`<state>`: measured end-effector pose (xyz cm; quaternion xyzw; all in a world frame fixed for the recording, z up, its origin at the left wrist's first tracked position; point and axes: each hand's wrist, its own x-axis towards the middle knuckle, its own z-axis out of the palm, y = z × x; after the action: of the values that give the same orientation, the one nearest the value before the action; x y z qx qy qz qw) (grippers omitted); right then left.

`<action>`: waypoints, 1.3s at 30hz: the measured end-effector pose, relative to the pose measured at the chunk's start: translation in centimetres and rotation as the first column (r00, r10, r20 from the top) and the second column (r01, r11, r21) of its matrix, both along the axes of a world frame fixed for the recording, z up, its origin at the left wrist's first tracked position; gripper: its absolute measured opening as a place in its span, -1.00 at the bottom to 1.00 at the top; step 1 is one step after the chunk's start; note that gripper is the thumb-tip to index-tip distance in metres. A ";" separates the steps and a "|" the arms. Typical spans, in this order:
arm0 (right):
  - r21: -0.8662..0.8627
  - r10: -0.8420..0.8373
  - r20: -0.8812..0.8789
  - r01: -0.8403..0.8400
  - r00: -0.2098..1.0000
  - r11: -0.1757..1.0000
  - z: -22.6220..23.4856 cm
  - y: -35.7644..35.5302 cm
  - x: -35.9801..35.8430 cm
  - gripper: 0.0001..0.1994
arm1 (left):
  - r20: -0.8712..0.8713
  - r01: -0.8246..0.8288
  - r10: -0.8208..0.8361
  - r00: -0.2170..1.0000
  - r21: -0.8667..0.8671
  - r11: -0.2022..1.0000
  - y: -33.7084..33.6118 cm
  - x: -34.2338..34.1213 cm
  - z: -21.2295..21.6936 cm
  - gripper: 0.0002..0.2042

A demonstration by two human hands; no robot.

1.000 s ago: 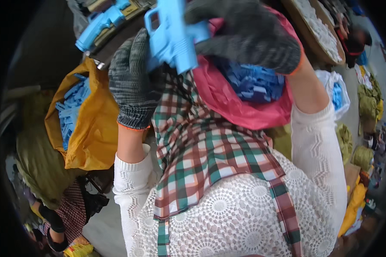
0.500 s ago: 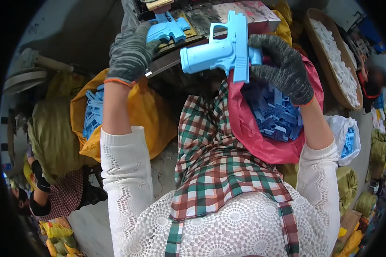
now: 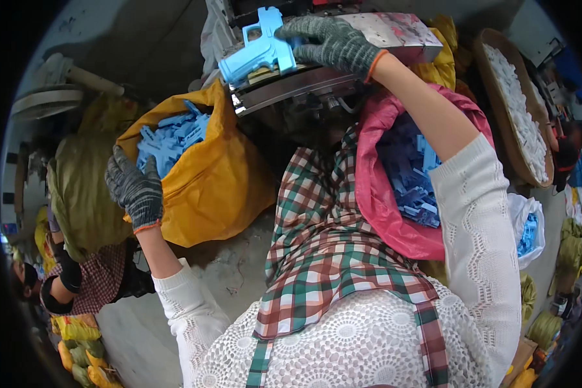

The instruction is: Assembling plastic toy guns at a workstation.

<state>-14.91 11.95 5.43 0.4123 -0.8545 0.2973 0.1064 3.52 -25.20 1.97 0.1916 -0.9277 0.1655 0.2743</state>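
Right hand is gripping light-blue toy gun shell on metal press plate. Left hand, fingers spread and holding nothing, is touching yellow sack rim.

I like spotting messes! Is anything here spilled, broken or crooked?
Nothing stands out. The blue toy gun lies on the metal machine plate under the right hand. Blue parts stay inside the yellow bag by the left hand and inside the pink bag.
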 end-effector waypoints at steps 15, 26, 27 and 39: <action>0.800 -0.233 0.212 -0.032 0.949 0.599 -13.6 16.6 16.3 -0.83 | 0.104 0.400 -0.707 0.699 0.762 0.509 10.5 0.0 -3.4 -0.60; 0.665 -0.372 0.023 0.264 0.928 0.699 -8.7 20.8 15.3 -0.81 | 0.040 0.366 -0.786 0.617 0.870 0.331 15.2 1.1 -4.4 -0.60; 0.628 -0.478 0.053 0.343 0.876 0.699 -6.6 22.4 14.9 -0.79 | -0.062 0.363 -0.826 0.560 0.915 0.178 16.6 1.0 -4.8 -0.58; -0.126 -0.019 0.151 0.038 0.988 0.991 -0.2 9.9 16.3 -0.53 | -0.389 0.626 -0.908 0.157 0.750 -0.213 22.2 1.4 -7.2 -0.73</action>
<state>1.35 21.84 5.27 0.3689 -0.8451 0.3802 0.0725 4.95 -3.04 -5.27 -0.3686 -0.8028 -0.4668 0.0404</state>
